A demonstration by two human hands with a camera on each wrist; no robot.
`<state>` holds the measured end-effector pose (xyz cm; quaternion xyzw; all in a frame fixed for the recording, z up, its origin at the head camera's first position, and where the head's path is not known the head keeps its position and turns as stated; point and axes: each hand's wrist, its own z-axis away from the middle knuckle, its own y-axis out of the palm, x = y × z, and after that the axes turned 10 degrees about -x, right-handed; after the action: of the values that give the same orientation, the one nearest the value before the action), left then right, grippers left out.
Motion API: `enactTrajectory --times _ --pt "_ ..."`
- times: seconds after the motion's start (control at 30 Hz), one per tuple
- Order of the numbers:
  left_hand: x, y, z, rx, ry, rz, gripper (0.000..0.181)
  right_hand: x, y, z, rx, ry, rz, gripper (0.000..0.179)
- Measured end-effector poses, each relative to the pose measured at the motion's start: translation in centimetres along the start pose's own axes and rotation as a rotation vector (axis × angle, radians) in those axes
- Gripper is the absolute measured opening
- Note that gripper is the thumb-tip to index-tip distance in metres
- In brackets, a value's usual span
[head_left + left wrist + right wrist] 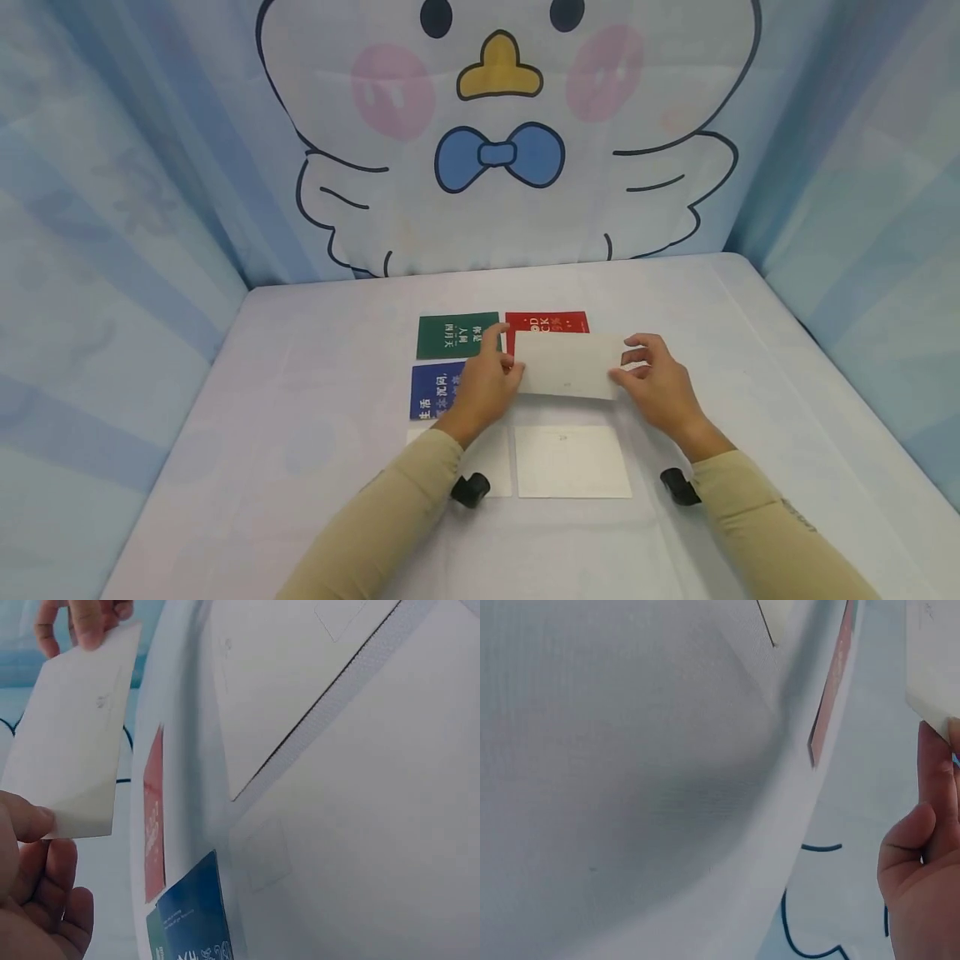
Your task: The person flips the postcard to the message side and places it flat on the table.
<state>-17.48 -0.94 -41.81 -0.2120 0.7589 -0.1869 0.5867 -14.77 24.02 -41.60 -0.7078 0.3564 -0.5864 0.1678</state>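
Both hands hold a white postcard (567,367) tilted up above the table, its plain side facing me. My left hand (486,383) pinches its left edge between thumb and fingers. At the opposite edge, my right hand (663,392) pinches it near the lower corner; the right wrist view shows fingers (937,761) at that corner. Behind the held card lies a red card (551,321), partly covered. A green card (450,337) lies to its left, with a blue card (431,392) below, partly hidden by my left hand.
Closer to me lie two white cards face down: one on the right (573,463), another on the left (495,463), partly under my left forearm. All rest on a white-covered table (300,467). Printed curtains (502,225) stand behind and at both sides.
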Motion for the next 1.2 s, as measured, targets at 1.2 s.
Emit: enactTrajectory --times 1.2 --pt "1.6 1.2 0.9 0.191 0.115 -0.520 0.052 -0.6 1.9 0.4 0.282 0.003 0.231 0.057"
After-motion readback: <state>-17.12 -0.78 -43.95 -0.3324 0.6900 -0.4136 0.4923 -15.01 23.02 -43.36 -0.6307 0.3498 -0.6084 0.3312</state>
